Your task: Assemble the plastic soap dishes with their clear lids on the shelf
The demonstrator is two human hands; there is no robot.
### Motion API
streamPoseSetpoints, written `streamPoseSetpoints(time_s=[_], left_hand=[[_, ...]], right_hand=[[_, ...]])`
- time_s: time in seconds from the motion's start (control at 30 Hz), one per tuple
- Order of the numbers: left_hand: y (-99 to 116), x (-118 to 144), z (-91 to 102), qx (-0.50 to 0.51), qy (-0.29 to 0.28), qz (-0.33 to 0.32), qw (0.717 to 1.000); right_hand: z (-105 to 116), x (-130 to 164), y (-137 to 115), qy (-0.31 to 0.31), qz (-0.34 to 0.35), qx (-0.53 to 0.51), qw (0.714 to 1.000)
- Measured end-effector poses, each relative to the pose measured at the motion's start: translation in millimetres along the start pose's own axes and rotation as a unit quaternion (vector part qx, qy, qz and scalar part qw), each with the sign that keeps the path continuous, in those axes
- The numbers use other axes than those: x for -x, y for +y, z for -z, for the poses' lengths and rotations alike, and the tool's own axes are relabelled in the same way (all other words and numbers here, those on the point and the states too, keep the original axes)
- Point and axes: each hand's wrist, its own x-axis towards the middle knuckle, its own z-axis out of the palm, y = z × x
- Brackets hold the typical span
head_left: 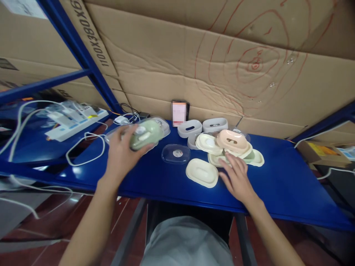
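Note:
My left hand is wrapped round a pale green soap box, over the left part of the blue table. Behind it sits a clear plastic cover, partly hidden. My right hand rests with fingers apart at the front of a pile of soap box parts, fingertips on a cream tray. In that pile are a peach part with a slot and a cream part with a round sticker. A cream oval tray lies just left of my right hand. Between the hands is a clear lid.
Grey slotted box parts stand at the back, beside a phone-like screen against the cardboard wall. At left are a white power strip and loose white cables. A blue metal post rises at the back left.

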Motion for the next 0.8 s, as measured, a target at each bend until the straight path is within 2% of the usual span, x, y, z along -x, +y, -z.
streamPoseSetpoints(time_s=[0.07,0.17,0.2,0.27,0.37,0.5,0.67,0.8], left_hand=[[40.8,28.2,4.4,0.056,-0.052,-0.072,0.995],[96.0,71.8,3.0,0.16,-0.146,-0.16,0.963],[108.6,83.4,-0.5,0.183,-0.169,-0.162,0.955],[122.9,98.8,-11.1,0.223,-0.174,-0.125,0.951],[124.2,104.3,-29.6,0.268,-0.156,-0.059,0.949],[115.2,103.2,-45.5,0.292,-0.138,-0.021,0.946],[106.1,116.4,-47.3,0.267,-0.122,-0.028,0.955],[100.2,122.9,-43.5,0.223,-0.141,-0.058,0.963]], right_hand=[[4.2,0.4,-21.9,-0.006,0.031,-0.037,0.999],[12.0,-12.4,-44.8,-0.053,0.086,-0.108,0.989],[14.1,-18.9,-47.8,-0.071,0.101,-0.132,0.984],[16.3,-32.4,-46.7,-0.09,0.12,-0.171,0.974],[13.8,-49.0,-35.5,-0.092,0.116,-0.204,0.968],[7.3,-65.6,-26.0,-0.122,0.101,-0.249,0.955],[7.0,-93.5,-10.4,-0.106,0.088,-0.253,0.958],[-2.2,-133.6,34.3,-0.06,0.025,-0.144,0.987]])
